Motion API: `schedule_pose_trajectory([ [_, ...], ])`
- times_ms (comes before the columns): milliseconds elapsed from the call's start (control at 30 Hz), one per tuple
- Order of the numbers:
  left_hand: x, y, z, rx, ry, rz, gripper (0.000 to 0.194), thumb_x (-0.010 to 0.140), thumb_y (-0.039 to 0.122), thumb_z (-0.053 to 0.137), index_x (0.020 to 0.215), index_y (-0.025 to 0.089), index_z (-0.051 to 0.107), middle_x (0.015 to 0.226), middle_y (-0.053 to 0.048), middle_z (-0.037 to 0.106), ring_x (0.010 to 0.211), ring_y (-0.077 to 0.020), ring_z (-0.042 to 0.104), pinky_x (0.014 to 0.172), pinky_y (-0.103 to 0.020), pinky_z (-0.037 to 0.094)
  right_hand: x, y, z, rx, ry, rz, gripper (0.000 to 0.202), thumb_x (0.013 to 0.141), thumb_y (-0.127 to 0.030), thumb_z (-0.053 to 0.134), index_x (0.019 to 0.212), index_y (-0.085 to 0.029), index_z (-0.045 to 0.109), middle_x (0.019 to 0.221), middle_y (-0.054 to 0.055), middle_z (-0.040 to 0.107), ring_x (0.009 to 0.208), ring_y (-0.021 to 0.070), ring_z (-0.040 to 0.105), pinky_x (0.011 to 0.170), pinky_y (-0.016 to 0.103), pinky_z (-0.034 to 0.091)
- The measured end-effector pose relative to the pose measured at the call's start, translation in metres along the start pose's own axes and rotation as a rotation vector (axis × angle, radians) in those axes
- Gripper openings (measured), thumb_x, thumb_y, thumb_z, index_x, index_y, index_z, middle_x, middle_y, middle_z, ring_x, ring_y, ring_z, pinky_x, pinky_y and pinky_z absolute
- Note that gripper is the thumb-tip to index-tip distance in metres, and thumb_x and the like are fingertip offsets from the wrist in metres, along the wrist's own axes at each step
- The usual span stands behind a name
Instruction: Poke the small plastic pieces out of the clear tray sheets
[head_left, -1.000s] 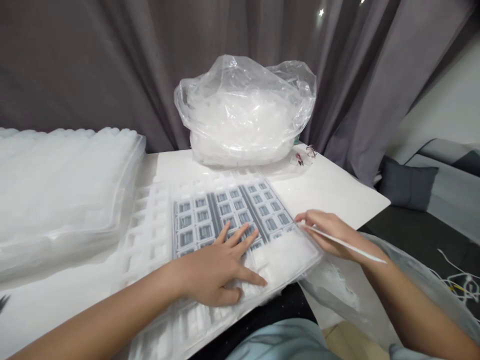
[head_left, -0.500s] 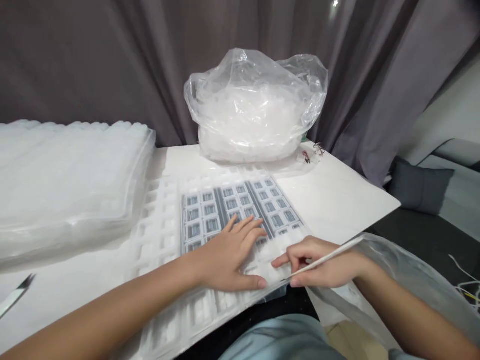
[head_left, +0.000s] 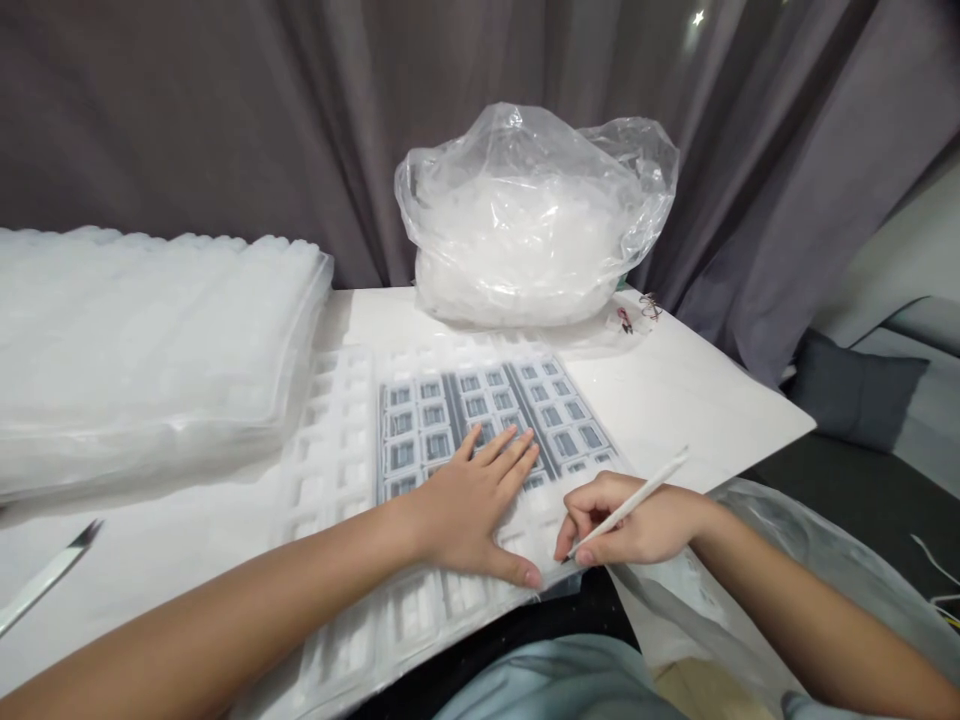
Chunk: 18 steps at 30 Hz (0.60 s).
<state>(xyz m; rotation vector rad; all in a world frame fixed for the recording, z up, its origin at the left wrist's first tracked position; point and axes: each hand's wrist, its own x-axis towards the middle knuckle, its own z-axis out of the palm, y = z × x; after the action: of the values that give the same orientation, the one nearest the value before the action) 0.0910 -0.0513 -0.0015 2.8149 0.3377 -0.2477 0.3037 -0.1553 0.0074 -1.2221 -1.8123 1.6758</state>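
Observation:
A translucent plastic tray (head_left: 341,440) with rows of small pockets lies at the table's front edge. Under part of it shows a dark panel (head_left: 401,425) with pale rectangles. My left hand (head_left: 480,510) rests flat on the tray, fingers spread. Beside it, my right hand (head_left: 630,520) pinches a thin white stick-like tool (head_left: 637,497), whose dark tip touches the tray's near right edge. Clear plastic film (head_left: 787,560) lies beneath and beyond my right forearm.
A tall stack of translucent trays (head_left: 150,340) stands at the left, with a white-handled blade (head_left: 49,578) in front. A clear bag of white material (head_left: 525,240) sits at the back. Small reddish items (head_left: 624,320) lie near it. A dark cushion (head_left: 855,390) is at the right.
The white tool in my right hand has tilted more upright and its tip is slightly nearer my left thumb. The whole view has shifted slightly, with the table's objects now further right.

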Motion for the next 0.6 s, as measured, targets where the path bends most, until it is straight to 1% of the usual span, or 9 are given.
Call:
schedule_pose_trajectory([
  [133, 0.000, 0.002, -0.002, -0.007, -0.019, -0.009, 0.119, 0.069, 0.087, 0.035, 0.149, 0.004, 0.005, 0.152, -0.020, -0.004, 0.140, -0.0388, -0.002, 0.107, -0.060, -0.010, 0.002, 0.000, -0.003, 0.008, -0.025, 0.000, 0.029, 0.077, -0.028, 0.066, 0.065, -0.018, 0.041, 0.090, 0.014, 0.072, 0.092, 0.0240, 0.068, 0.067, 0.029, 0.050],
  [200, -0.001, 0.002, -0.003, -0.008, -0.024, -0.013, 0.119, 0.068, 0.087, 0.035, 0.149, 0.004, 0.005, 0.151, -0.020, -0.005, 0.140, -0.0390, -0.003, 0.107, -0.061, -0.010, 0.002, -0.002, -0.004, -0.022, -0.036, 0.011, 0.029, 0.077, -0.027, 0.065, 0.065, -0.019, 0.040, 0.091, 0.013, 0.072, 0.091, 0.0236, 0.068, 0.067, 0.029, 0.050],
  [267, -0.001, 0.002, -0.003, -0.007, -0.023, -0.011, 0.120, 0.068, 0.088, 0.035, 0.149, 0.004, 0.004, 0.151, -0.020, -0.005, 0.140, -0.0389, -0.005, 0.106, -0.061, -0.012, 0.001, -0.007, -0.001, -0.131, -0.019, 0.019, 0.026, 0.078, -0.024, 0.062, 0.066, -0.019, 0.040, 0.093, 0.011, 0.072, 0.087, 0.0218, 0.068, 0.066, 0.028, 0.049],
  [333, -0.001, 0.001, -0.001, -0.004, -0.015, -0.006, 0.120, 0.067, 0.087, 0.035, 0.149, 0.005, 0.003, 0.151, -0.019, -0.006, 0.140, -0.0388, -0.006, 0.106, -0.061, -0.014, -0.001, -0.012, 0.006, -0.323, 0.028, -0.008, 0.018, 0.083, -0.023, 0.057, 0.070, -0.019, 0.044, 0.095, 0.008, 0.071, 0.083, 0.0194, 0.067, 0.066, 0.027, 0.048],
  [400, -0.001, 0.000, 0.002, 0.001, -0.004, -0.003, 0.119, 0.068, 0.087, 0.035, 0.149, 0.006, 0.002, 0.151, -0.019, -0.007, 0.140, -0.0388, -0.006, 0.105, -0.061, -0.015, -0.003, -0.014, 0.014, -0.552, 0.126, -0.078, 0.009, 0.088, -0.021, 0.049, 0.079, -0.019, 0.050, 0.094, 0.007, 0.069, 0.082, 0.0186, 0.064, 0.069, 0.028, 0.047],
  [467, -0.001, 0.001, 0.004, 0.002, 0.008, -0.003, 0.118, 0.068, 0.086, 0.036, 0.149, 0.006, 0.003, 0.151, -0.019, -0.007, 0.140, -0.0392, -0.006, 0.105, -0.062, -0.015, -0.008, -0.012, 0.015, -0.744, 0.282, -0.142, 0.011, 0.091, -0.018, 0.042, 0.089, -0.019, 0.053, 0.094, 0.008, 0.066, 0.084, 0.0194, 0.062, 0.072, 0.030, 0.047],
  [533, -0.002, 0.003, 0.004, -0.009, 0.012, -0.002, 0.119, 0.068, 0.086, 0.037, 0.149, 0.006, 0.003, 0.151, -0.019, -0.007, 0.140, -0.0400, -0.006, 0.104, -0.062, -0.014, -0.015, -0.005, 0.005, -0.883, 0.493, -0.148, 0.015, 0.092, -0.018, 0.039, 0.096, -0.019, 0.053, 0.095, 0.009, 0.064, 0.086, 0.0204, 0.060, 0.073, 0.030, 0.046],
  [600, -0.002, 0.004, 0.000, -0.028, -0.016, 0.005, 0.119, 0.068, 0.086, 0.038, 0.149, 0.006, 0.001, 0.151, -0.019, -0.007, 0.140, -0.0398, -0.005, 0.105, -0.062, -0.014, -0.027, 0.005, -0.017, -1.018, 0.712, -0.038, 0.015, 0.092, -0.020, 0.039, 0.096, -0.018, 0.053, 0.091, 0.010, 0.063, 0.083, 0.0220, 0.059, 0.071, 0.031, 0.045],
])
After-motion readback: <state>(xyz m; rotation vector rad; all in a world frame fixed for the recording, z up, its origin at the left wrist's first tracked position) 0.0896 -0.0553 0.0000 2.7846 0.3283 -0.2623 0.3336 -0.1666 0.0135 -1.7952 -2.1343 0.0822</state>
